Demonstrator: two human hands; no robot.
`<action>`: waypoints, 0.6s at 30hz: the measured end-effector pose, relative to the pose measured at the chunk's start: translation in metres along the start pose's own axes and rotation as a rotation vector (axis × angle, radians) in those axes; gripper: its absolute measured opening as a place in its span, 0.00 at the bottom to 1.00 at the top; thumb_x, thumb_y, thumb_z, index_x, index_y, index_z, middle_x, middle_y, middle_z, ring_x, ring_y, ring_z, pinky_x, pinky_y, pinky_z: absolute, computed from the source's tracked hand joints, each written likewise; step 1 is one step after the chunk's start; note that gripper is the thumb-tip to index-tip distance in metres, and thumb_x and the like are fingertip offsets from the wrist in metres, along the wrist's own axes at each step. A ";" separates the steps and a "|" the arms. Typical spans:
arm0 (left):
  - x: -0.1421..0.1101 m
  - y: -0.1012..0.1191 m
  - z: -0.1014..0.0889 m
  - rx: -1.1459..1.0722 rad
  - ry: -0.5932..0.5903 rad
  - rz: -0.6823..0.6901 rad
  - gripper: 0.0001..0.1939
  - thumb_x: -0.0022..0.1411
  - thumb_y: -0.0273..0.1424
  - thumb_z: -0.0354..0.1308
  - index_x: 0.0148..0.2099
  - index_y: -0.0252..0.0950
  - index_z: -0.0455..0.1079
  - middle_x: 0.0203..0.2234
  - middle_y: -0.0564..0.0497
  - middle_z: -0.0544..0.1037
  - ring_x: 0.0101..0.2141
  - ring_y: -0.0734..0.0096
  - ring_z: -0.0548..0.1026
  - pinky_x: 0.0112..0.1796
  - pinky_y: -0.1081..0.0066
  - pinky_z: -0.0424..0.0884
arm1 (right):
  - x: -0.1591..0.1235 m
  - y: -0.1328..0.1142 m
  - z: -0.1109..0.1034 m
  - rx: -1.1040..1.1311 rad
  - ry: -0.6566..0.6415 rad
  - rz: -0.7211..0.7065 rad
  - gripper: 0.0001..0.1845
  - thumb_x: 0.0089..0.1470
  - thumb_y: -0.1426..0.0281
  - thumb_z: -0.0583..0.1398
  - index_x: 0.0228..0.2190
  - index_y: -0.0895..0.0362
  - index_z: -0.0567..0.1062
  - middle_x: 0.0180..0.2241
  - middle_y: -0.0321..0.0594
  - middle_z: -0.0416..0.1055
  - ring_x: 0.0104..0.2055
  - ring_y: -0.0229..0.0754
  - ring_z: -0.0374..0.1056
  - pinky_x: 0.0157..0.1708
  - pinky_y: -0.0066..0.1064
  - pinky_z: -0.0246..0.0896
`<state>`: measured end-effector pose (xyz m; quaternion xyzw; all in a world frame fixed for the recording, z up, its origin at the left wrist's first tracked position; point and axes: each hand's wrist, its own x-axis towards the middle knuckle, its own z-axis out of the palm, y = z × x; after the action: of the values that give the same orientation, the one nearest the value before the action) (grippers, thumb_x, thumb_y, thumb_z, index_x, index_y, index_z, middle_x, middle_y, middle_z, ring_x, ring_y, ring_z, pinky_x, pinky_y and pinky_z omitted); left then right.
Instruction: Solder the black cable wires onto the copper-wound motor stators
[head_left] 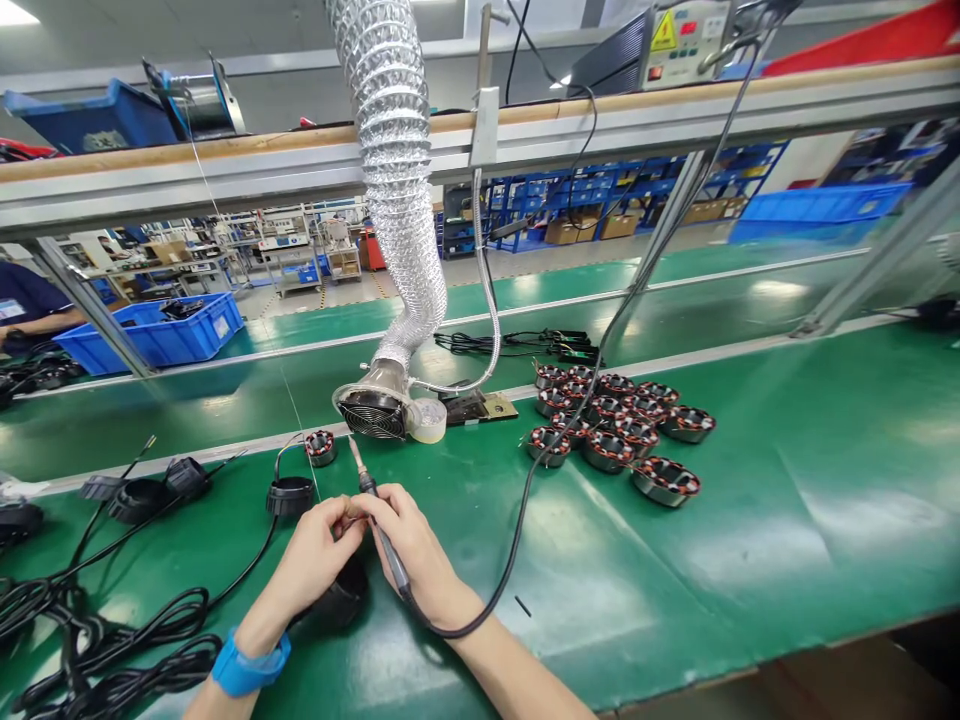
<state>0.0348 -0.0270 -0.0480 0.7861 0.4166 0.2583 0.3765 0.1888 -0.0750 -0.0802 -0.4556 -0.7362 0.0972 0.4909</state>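
Note:
My right hand (409, 545) is shut on a soldering iron (382, 525), with its tip (354, 452) pointing up and away from me. My left hand (315, 560), wearing a blue wrist strap (250, 667), pinches something small against the right hand's fingers. A thin solder wire (289, 400) runs down to it from a reel (196, 105) on the shelf. Below both hands lies a black round housing (343, 592), partly hidden. A small wound stator (321, 447) and a black ring with a cable (290, 495) sit just beyond them.
Several copper-wound stators (611, 425) lie grouped on the green bench mat (712, 560). A fume nozzle (373, 412) on a foil duct (394, 180) stands ahead, beside a tape roll (427, 420). Black cables (105, 640) lie left. A person's arm (34, 318) shows beyond a blue bin (150, 335).

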 end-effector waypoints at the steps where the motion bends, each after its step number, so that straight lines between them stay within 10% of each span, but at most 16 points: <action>1: 0.000 0.000 0.000 -0.012 -0.005 -0.007 0.13 0.62 0.39 0.53 0.33 0.33 0.69 0.26 0.52 0.68 0.30 0.70 0.63 0.34 0.70 0.61 | 0.000 0.000 0.000 0.004 -0.007 -0.004 0.32 0.55 0.86 0.51 0.57 0.47 0.65 0.43 0.41 0.64 0.44 0.43 0.63 0.44 0.35 0.65; 10: 0.001 0.005 -0.002 -0.101 -0.039 -0.026 0.15 0.61 0.40 0.55 0.32 0.32 0.69 0.26 0.52 0.70 0.29 0.71 0.64 0.33 0.72 0.61 | -0.001 -0.002 -0.002 -0.006 0.030 -0.016 0.29 0.58 0.82 0.51 0.56 0.49 0.67 0.42 0.41 0.65 0.43 0.42 0.66 0.44 0.33 0.67; 18: -0.001 0.006 -0.003 -0.149 0.129 -0.139 0.13 0.55 0.38 0.62 0.34 0.31 0.74 0.24 0.52 0.73 0.25 0.74 0.65 0.28 0.74 0.60 | 0.001 -0.003 -0.009 0.064 0.353 0.072 0.15 0.63 0.74 0.54 0.49 0.54 0.73 0.39 0.42 0.73 0.39 0.40 0.72 0.41 0.31 0.69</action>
<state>0.0350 -0.0284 -0.0420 0.7068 0.4731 0.3118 0.4235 0.1943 -0.0789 -0.0728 -0.4759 -0.6181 0.0566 0.6230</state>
